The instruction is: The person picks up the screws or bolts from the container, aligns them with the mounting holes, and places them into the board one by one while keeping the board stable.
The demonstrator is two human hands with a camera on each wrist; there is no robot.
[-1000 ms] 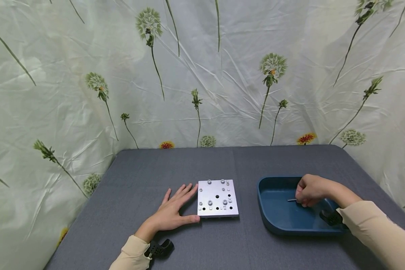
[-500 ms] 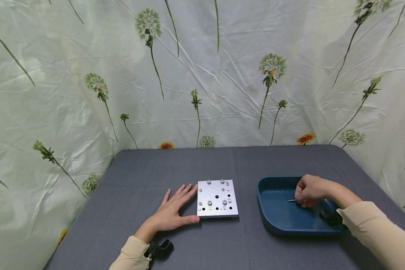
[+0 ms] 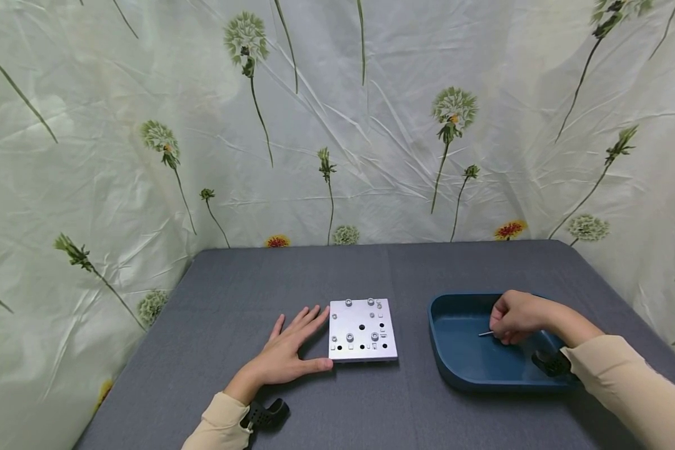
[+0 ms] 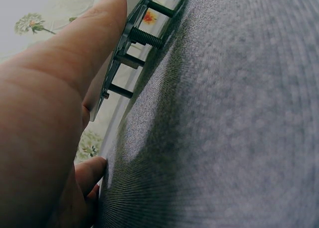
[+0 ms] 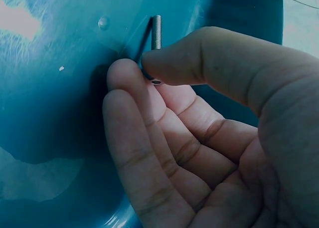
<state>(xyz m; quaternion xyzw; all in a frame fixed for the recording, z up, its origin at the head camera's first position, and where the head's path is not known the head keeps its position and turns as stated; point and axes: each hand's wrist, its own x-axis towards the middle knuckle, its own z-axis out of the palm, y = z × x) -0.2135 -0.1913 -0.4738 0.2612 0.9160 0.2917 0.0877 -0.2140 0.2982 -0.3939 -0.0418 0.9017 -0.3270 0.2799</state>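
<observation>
Screw: a thin, silvery metal rod [image 5: 157,31] with fine threads, right of centre in the head view, above the floor of the tray; whether it touches that floor, I cannot tell.
Screw's direction: in the head view its long axis runs nearly level, the free end pointing left and dipping slightly; in the right wrist view it stands almost upright, threaded end up, hollowed head at the bottom between thumb and fingers.
Right hand: the hand [image 3: 519,317] reaches into the tray from the right, thumb and fingertips pinching the screw by its head end, the other fingers bent.
Tray: smooth, glossy blue [image 3: 452,353], rectangular with rounded corners and raised walls, right of centre.
Left hand: the hand [image 3: 285,356] lies left of centre, fingers straight and spread; the thumb tip touches the plate's lower left corner, and it grasps nothing.
Plate: flat, square, pale metal [image 3: 345,326] at centre, dotted with dark round holes and small fittings; threaded shafts jut from its underside in the left wrist view.
Table: covered in grey woven cloth [image 3: 259,275].
Backdrop: creased, slightly shiny pale curtain [image 3: 382,125] printed with dandelions.
</observation>
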